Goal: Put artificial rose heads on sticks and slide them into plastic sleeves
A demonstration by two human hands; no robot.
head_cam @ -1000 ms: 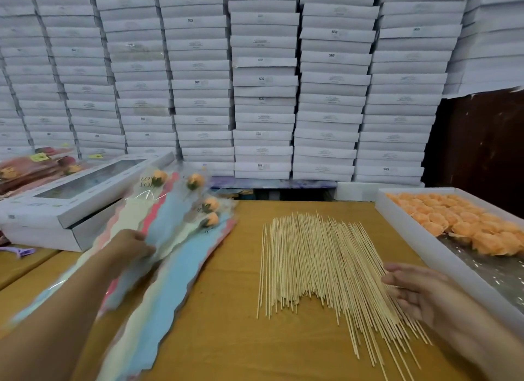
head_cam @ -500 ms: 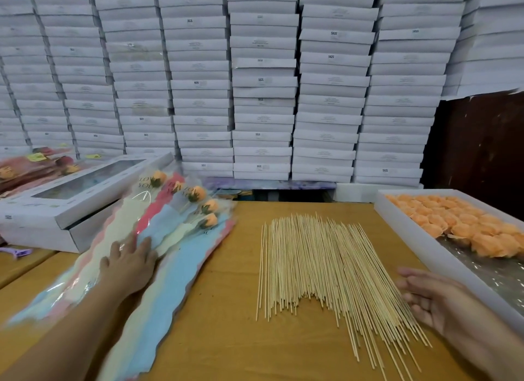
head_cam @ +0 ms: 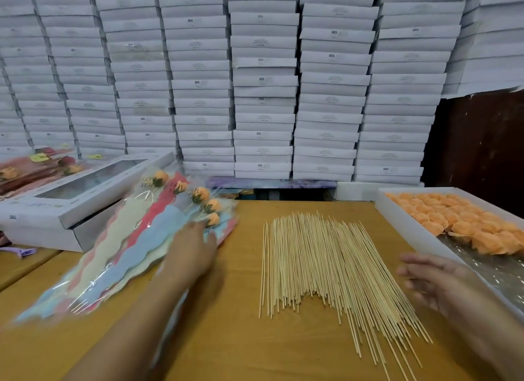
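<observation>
My left hand [head_cam: 195, 250] lies flat, fingers straight, on the sleeved roses [head_cam: 158, 233] at the surface's left edge, likely steadying them, while my right hand [head_cam: 433, 281], relaxed and empty, hovers between the sticks [head_cam: 320, 267] mid-surface and the rose tray [head_cam: 425, 236] at the right edge.

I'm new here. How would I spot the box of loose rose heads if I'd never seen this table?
Start at the yellow-brown table before the wall of stacked white boxes. Look right of the fanned-out wooden sticks, by the right hand. The open white tray there holds bare orange rose heads; the roses at left are already sleeved.
</observation>
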